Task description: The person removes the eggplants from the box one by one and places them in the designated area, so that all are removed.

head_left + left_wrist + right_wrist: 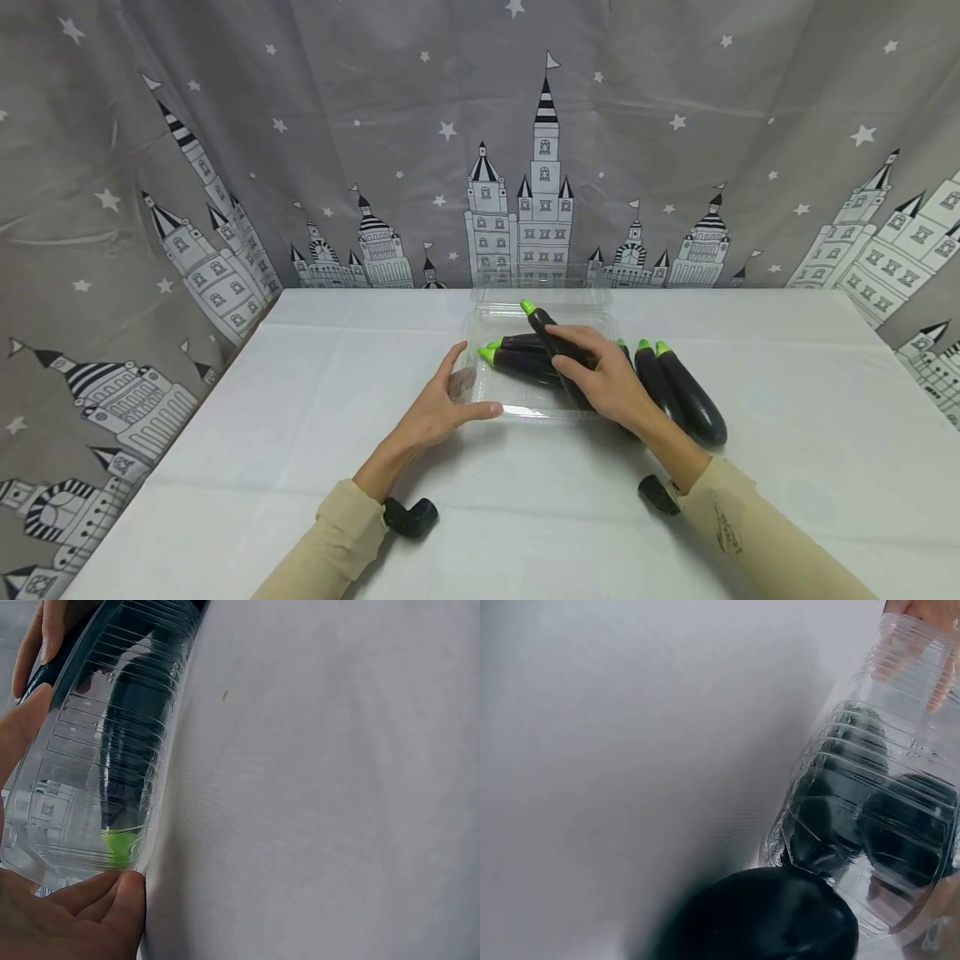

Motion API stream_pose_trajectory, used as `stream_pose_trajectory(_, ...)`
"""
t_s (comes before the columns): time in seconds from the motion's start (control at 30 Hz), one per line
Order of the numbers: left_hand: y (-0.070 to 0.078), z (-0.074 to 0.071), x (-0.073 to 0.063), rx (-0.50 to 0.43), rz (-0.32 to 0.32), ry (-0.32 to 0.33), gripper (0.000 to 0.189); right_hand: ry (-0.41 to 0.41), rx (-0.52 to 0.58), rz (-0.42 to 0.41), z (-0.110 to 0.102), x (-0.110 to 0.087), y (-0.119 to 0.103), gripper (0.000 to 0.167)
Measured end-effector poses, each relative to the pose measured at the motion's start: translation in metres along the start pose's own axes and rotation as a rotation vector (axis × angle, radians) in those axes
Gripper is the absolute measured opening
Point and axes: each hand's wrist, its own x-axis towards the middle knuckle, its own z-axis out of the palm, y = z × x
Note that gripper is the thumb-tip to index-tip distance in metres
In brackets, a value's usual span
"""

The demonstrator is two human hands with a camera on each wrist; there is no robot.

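Observation:
A clear plastic clamshell container (525, 412) stands with its lid raised at the back. Two dark purple eggplants with bright green stem ends lie inside, a front one (517, 364) and a back one (522, 342). My right hand (611, 383) grips another eggplant (557, 340) over the container, stem pointing up and away; its lower end is partly hidden. At the near left corner, my left hand (435, 408) touches the container, thumb along the front rim and fingers at the left side. In the left wrist view, an eggplant (135, 742) shows through the ribbed wall.
Right of the container lie two more eggplants, an outer one (692, 396) and an inner one (657, 383). Another eggplant's tip (624, 348) shows beside my right hand. White cloth (315, 417) covers the table. A grey castle-print curtain (345, 100) hangs behind.

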Motion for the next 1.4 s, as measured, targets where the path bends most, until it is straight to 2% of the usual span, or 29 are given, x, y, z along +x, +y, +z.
stream_pose_trajectory(0.2,0.000,0.000,0.000,0.008,-0.006,0.005,0.111,0.003,0.066,0.092,-0.002,0.001,-0.001,0.054)
stream_pose_trajectory(0.33,0.001,0.000,0.000,0.015,-0.006,0.009,0.111,0.004,0.090,0.119,-0.004,0.001,-0.002,0.058)
stream_pose_trajectory(0.7,0.001,0.001,0.000,0.031,-0.005,0.015,0.112,0.064,0.147,0.127,-0.004,0.002,0.000,0.057)
stream_pose_trajectory(1.17,-0.001,0.000,0.001,0.024,0.003,0.009,0.111,0.241,0.189,0.113,-0.007,-0.005,-0.006,0.059)
stream_pose_trajectory(1.4,0.001,0.001,0.000,0.004,-0.007,0.018,0.111,0.221,0.202,0.126,-0.012,-0.012,-0.010,0.058)
